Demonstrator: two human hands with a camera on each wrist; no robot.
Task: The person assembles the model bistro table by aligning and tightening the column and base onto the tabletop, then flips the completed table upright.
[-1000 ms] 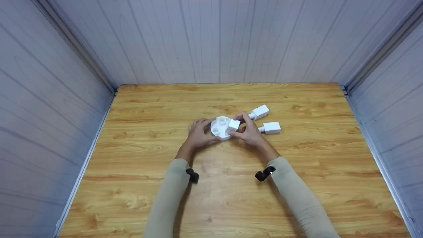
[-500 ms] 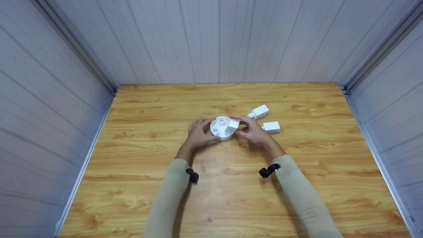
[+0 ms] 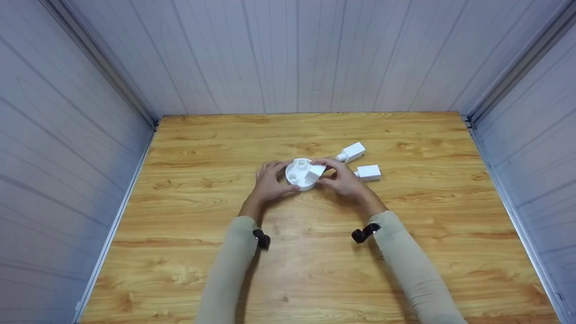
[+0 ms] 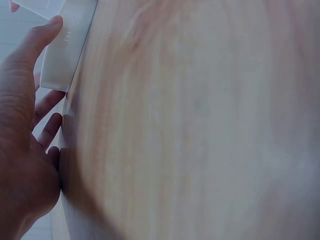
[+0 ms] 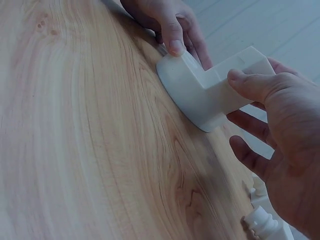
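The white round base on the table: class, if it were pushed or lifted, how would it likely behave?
The base looks like moulded plastic, so probably stiff and light. It lies flat on the wood table, so a push should slide it, not roll it. The left hand steadies its rim while the right hand grips the block; its smooth surface may be slippery.

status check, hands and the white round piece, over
Left hand grips round white base at its rim. Right hand pinches white block seated on base. Two spare white blocks lie right, apart, nothing blocking.
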